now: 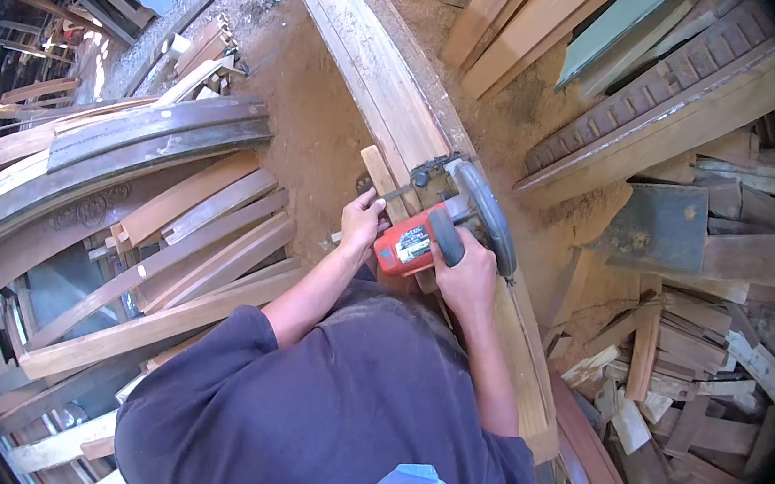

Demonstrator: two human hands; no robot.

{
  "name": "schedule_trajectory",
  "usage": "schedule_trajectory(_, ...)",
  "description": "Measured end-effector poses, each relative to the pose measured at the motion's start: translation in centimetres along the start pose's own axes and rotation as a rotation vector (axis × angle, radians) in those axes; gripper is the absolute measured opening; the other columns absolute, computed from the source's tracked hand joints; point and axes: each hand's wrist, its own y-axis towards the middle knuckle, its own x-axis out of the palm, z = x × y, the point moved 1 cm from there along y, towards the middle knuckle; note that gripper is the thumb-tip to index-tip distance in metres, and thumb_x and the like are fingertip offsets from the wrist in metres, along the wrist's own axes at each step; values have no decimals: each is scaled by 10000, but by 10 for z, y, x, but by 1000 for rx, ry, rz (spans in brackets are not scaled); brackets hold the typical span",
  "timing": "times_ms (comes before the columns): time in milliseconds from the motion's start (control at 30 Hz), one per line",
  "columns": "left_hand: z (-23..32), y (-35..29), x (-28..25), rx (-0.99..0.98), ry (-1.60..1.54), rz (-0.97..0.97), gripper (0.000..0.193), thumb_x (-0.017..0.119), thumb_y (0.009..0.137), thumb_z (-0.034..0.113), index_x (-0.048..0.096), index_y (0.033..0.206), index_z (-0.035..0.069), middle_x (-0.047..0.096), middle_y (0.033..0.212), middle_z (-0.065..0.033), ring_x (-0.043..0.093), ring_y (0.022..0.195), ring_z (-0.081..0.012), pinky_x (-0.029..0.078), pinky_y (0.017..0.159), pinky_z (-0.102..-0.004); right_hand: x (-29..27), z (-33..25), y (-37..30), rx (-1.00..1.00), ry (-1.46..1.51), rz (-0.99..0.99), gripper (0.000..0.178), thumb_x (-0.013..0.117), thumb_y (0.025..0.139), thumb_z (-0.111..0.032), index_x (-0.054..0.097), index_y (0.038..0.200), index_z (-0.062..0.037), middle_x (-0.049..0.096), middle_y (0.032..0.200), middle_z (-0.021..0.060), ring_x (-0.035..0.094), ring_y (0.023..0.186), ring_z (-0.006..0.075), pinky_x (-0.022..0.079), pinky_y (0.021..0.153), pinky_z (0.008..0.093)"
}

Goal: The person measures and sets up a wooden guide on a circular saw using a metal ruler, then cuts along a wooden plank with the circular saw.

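A red and black circular saw (408, 244) rests on a long wooden beam (381, 76). My right hand (467, 274) is wrapped round the saw's dark rear handle. The grey blade guard (488, 210) curves along the saw's right side, and the blade itself is hidden. At the saw's left, the fingers of my left hand (362, 219) pinch the end of a thin dark guide bar (398, 192) that reaches out from the saw. A short pale wood strip (375, 167) lies under this bar, beside the beam.
Stacked boards (211, 214) and a dark curved beam (162, 138) fill the left side. Thick planks (523, 29) and a notched timber (666, 111) lie at the upper right. Wood offcuts (689, 340) are piled at the right. Sawdust covers the ground (310, 121).
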Motion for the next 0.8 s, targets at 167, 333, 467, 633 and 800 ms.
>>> schedule_trajectory(167,7,5,-2,-2,30,9,446,582,1068,53,580,1514,43,703,947,-14,545,621,-58,495,552,-245,3,-5,10,-3,-5,-1,235,779,909,-151,738,1091,-8,743,921,255,748,913,431,579,788,470)
schedule_trajectory(333,6,19,-6,-1,9,6,449,601,1066,58,569,1512,16,724,996,-44,586,663,-79,518,577,-261,6,-10,18,-7,23,1,245,780,883,-191,735,1082,-54,742,916,258,725,899,461,571,796,541)
schedule_trajectory(467,12,23,-9,0,-2,12,427,594,1072,57,577,1495,-2,749,1048,-66,644,699,-93,532,583,-268,10,-9,24,19,27,-10,248,779,882,-197,733,1082,-56,742,908,254,726,894,458,572,794,539)
schedule_trajectory(633,15,35,-14,7,2,-44,459,581,1078,51,529,1529,-10,749,1125,-104,707,799,-132,593,669,-288,14,-12,31,-22,17,13,262,776,883,-209,735,1098,-66,743,905,251,729,896,453,578,790,534)
schedule_trajectory(800,15,48,-19,15,-12,-32,463,588,1081,72,526,1534,-6,749,1089,-95,698,769,-123,594,667,-284,16,-21,38,12,32,0,241,772,917,-189,743,1101,-37,740,950,248,733,934,439,578,793,456)
